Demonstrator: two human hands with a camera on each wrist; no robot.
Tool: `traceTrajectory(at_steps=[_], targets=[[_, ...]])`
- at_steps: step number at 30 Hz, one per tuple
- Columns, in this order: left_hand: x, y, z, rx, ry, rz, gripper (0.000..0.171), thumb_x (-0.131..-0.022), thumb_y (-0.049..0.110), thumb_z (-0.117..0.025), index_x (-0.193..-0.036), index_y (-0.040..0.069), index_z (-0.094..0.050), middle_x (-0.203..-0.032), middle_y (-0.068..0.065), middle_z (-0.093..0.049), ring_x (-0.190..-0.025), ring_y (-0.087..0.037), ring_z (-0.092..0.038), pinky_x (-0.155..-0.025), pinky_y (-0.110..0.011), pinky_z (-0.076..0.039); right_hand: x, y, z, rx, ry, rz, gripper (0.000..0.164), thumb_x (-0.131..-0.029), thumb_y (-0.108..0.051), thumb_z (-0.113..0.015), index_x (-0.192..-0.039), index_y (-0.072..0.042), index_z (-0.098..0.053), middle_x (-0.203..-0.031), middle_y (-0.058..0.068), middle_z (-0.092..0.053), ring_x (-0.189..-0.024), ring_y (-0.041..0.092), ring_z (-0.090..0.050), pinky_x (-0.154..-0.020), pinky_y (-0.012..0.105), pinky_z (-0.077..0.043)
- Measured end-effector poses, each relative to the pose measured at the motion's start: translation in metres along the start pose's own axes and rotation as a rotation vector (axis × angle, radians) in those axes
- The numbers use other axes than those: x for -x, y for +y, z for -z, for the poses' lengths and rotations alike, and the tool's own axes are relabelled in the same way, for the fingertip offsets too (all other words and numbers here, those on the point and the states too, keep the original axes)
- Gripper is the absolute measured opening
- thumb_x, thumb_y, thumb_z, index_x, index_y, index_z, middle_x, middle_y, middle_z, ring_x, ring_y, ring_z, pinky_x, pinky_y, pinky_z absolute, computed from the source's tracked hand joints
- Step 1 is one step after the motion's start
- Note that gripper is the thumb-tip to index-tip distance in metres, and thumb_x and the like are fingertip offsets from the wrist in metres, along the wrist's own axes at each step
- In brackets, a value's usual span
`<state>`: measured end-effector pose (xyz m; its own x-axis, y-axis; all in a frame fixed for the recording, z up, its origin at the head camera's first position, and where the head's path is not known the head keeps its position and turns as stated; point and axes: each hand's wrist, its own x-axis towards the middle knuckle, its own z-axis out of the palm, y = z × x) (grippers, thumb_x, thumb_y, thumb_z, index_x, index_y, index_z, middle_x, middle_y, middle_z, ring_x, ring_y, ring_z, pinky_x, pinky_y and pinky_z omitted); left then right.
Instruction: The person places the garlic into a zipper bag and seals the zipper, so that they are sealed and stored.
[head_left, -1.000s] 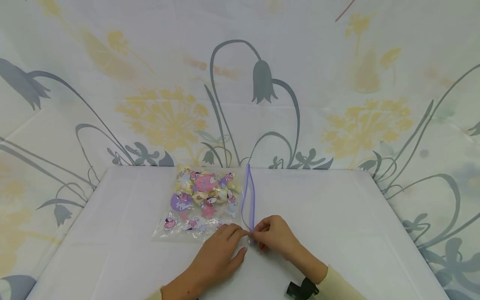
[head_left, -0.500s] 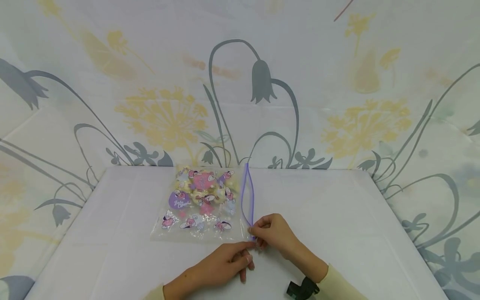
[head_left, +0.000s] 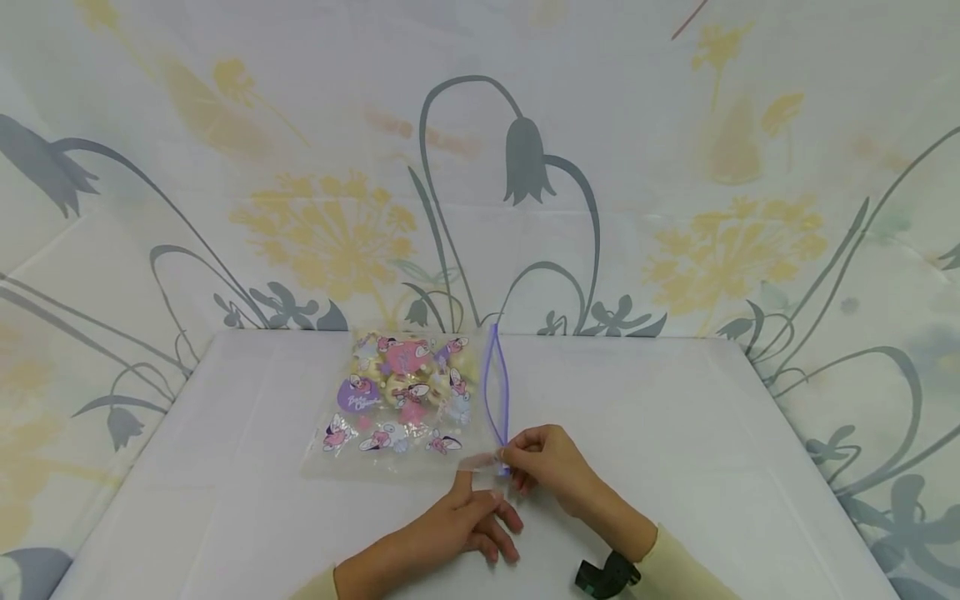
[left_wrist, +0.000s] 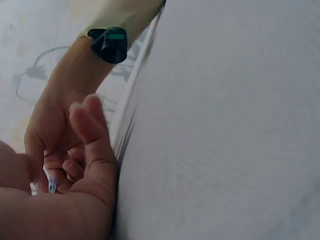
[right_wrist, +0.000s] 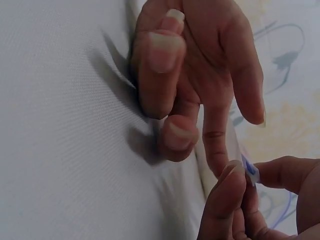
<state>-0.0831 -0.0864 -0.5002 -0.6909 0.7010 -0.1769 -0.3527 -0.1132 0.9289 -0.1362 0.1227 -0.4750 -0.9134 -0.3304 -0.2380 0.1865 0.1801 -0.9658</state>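
A clear zip bag [head_left: 390, 462] printed with pink and purple cartoon figures lies flat on the table, its mouth facing right. Yellowish items show through the plastic; their kind is unclear. The purple zip strip [head_left: 506, 392] bows apart along its middle and comes together at the near end. My right hand [head_left: 553, 467] pinches that near corner between thumb and index finger; the strip's cut end [right_wrist: 251, 170] pokes out there in the right wrist view. My left hand [head_left: 457, 525] has its index finger stretched to the corner, seen through the plastic, with the other fingers loosely spread.
A white table [head_left: 675, 433] carries the bag, with a flower-printed cloth [head_left: 637, 150] rising behind and at both sides. A black wrist camera [head_left: 607, 575] is strapped at the right wrist, by the sleeve.
My left hand has drawn back from the bag toward the near edge, its index finger now behind the plastic. My right hand keeps its pinch on the corner. The zip mouth gapes slightly wider.
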Motion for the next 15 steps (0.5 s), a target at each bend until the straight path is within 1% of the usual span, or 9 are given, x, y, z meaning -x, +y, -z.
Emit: traceTrajectory(at_steps=[1, 2, 4, 5, 7, 10, 12, 15], targets=[[0.0, 0.0, 0.0, 0.025, 0.034, 0.01, 0.056, -0.117, 0.034, -0.042, -0.157, 0.015, -0.007, -0.121, -0.017, -0.067, -0.098, -0.027, -0.075, -0.077, -0.028, -0.06, 0.0, 0.0, 0.0, 0.002, -0.005, 0.0, 0.018, -0.095, -0.009, -0.074, -0.09, 0.008, -0.071, -0.065, 0.002, -0.065, -0.055, 0.012, -0.06, -0.052, 0.024, -0.053], [-0.001, 0.0, 0.0, 0.042, 0.072, 0.017, 0.053, -0.116, 0.036, -0.043, -0.154, 0.009, -0.017, -0.117, -0.015, -0.068, -0.095, -0.025, -0.075, -0.076, -0.028, -0.06, 0.0, 0.001, 0.0, 0.004, -0.011, 0.001, 0.018, -0.095, -0.009, -0.074, -0.09, 0.008, -0.071, -0.064, 0.002, -0.065, -0.055, 0.012, -0.06, -0.052, 0.024, -0.053], [-0.004, 0.0, -0.001, 0.059, 0.136, 0.018, 0.048, -0.115, 0.037, -0.045, -0.144, -0.001, -0.034, -0.108, -0.013, -0.069, -0.089, -0.021, -0.073, -0.074, -0.027, -0.059, -0.001, 0.002, -0.001, 0.008, -0.027, 0.005, 0.018, -0.095, -0.009, -0.074, -0.09, 0.008, -0.071, -0.063, 0.002, -0.064, -0.055, 0.012, -0.061, -0.052, 0.024, -0.052], [-0.006, 0.0, -0.001, 0.051, 0.159, 0.007, 0.046, -0.115, 0.036, -0.046, -0.137, -0.005, -0.042, -0.103, -0.012, -0.069, -0.086, -0.02, -0.073, -0.072, -0.027, -0.059, -0.001, 0.002, 0.0, 0.01, -0.034, 0.01, 0.018, -0.095, -0.009, -0.073, -0.09, 0.008, -0.071, -0.063, 0.002, -0.064, -0.055, 0.012, -0.061, -0.052, 0.024, -0.052], [-0.01, 0.001, -0.001, 0.009, 0.2, -0.025, 0.042, -0.115, 0.031, -0.048, -0.122, -0.01, -0.054, -0.094, -0.01, -0.069, -0.08, -0.017, -0.07, -0.069, -0.025, -0.058, -0.002, 0.004, 0.0, 0.011, -0.046, 0.017, 0.018, -0.096, -0.009, -0.073, -0.091, 0.008, -0.071, -0.064, 0.002, -0.064, -0.056, 0.012, -0.061, -0.052, 0.024, -0.052], [-0.017, 0.003, 0.0, -0.09, 0.249, -0.079, 0.038, -0.113, 0.024, -0.053, -0.106, -0.012, -0.062, -0.083, -0.008, -0.069, -0.071, -0.013, -0.068, -0.062, -0.022, -0.056, -0.003, 0.006, 0.001, 0.004, -0.061, 0.024, 0.018, -0.097, -0.01, -0.072, -0.092, 0.008, -0.069, -0.065, 0.002, -0.064, -0.057, 0.013, -0.061, -0.053, 0.024, -0.052], [-0.02, 0.004, 0.001, -0.153, 0.269, -0.107, 0.036, -0.112, 0.021, -0.055, -0.103, -0.012, -0.063, -0.08, -0.007, -0.07, -0.066, -0.012, -0.067, -0.058, -0.02, -0.054, -0.004, 0.008, 0.001, -0.005, -0.071, 0.023, 0.018, -0.098, -0.01, -0.071, -0.093, 0.007, -0.069, -0.066, 0.002, -0.064, -0.057, 0.013, -0.061, -0.053, 0.024, -0.052], [-0.021, 0.005, 0.003, -0.19, 0.271, -0.118, 0.035, -0.112, 0.02, -0.056, -0.099, -0.012, -0.064, -0.077, -0.007, -0.07, -0.061, -0.01, -0.064, -0.053, -0.019, -0.052, -0.005, 0.011, 0.001, 0.001, -0.093, 0.035, 0.018, -0.1, -0.011, -0.07, -0.093, 0.005, -0.067, -0.067, 0.002, -0.064, -0.057, 0.012, -0.061, -0.054, 0.024, -0.053]])
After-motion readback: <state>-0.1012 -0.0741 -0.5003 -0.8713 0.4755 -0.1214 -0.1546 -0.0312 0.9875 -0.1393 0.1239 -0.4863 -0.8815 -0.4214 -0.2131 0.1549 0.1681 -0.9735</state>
